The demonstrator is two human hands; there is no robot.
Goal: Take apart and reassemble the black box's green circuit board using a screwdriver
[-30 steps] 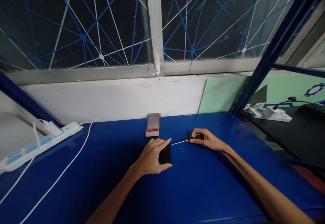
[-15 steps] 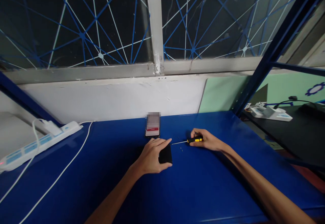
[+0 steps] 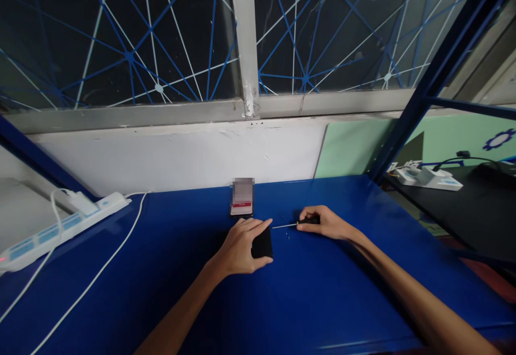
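Head view, near to far. Blue counter (image 3: 306, 296) spanning the foreground, both forearms reaching in from the lower edge. Left hand (image 3: 242, 247) resting palm down near the counter's middle, fingers (image 3: 258, 225) extended and lightly spread over the top of a small black slab-like device (image 3: 263, 243), thumb curled under its near edge; device lying flat, pinned against the counter. Right hand (image 3: 324, 223) just to the right, fingers curled closed around the dark handle of a slim screwdriver (image 3: 292, 224), thin metal shaft lying almost level and pointing left toward the device's far corner; whether the tip touches the device cannot be told. Tiny pale specks (image 3: 288, 235), possibly screws, on the counter below the shaft. Just beyond the left hand, a phone (image 3: 242, 204) propped upright, screen blurred. Farther left, white power strip (image 3: 60, 226) at the counter's edge, white cable (image 3: 100, 277) trailing toward the near side. Behind, white wall and windows with blue-and-white line pattern.
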